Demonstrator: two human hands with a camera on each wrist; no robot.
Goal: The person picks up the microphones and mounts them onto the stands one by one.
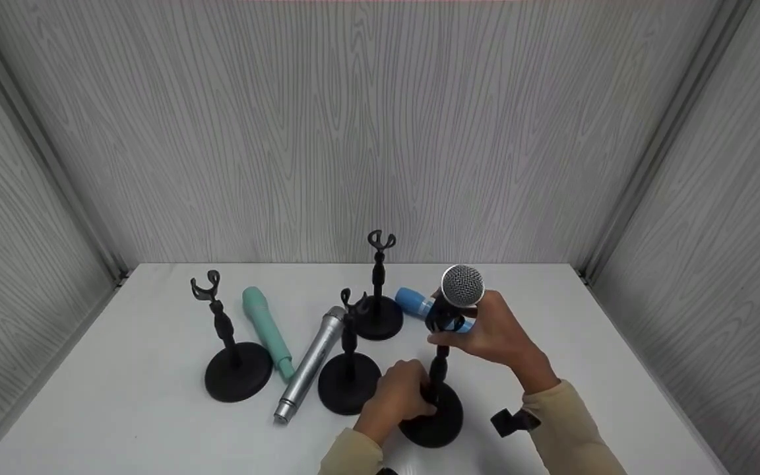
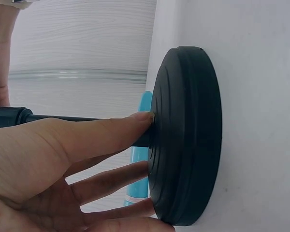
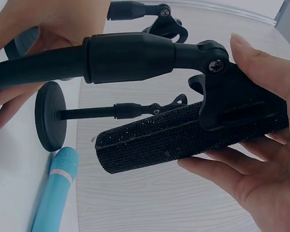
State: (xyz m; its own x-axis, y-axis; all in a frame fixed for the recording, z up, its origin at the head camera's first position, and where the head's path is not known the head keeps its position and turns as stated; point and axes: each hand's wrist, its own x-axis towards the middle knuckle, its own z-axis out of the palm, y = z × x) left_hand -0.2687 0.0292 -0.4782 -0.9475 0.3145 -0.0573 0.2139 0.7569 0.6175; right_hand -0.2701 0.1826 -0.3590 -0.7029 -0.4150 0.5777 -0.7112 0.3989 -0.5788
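Note:
A black microphone with a silver mesh head (image 1: 463, 285) sits in the clip (image 3: 217, 108) of a black desk microphone stand. My right hand (image 1: 495, 333) grips the microphone at that clip, thumb on the clip and fingers beneath the dark, glittery body (image 3: 150, 140). Low on the same stand, my left hand (image 1: 398, 398) holds the pole where it meets the round base (image 2: 188, 135), thumb on one side and fingers spread on the other. The base rests on the white table. Behind the right hand lies a blue microphone (image 1: 413, 301), partly hidden.
Three more black stands stand on the white table (image 1: 156, 429): one far left (image 1: 238, 373), one in the middle (image 1: 350, 386), one farther back (image 1: 380, 320). A teal microphone (image 1: 266, 326) and a silver microphone (image 1: 311, 366) lie between them. Grey wood-grain panels (image 1: 353, 132) enclose the back and sides.

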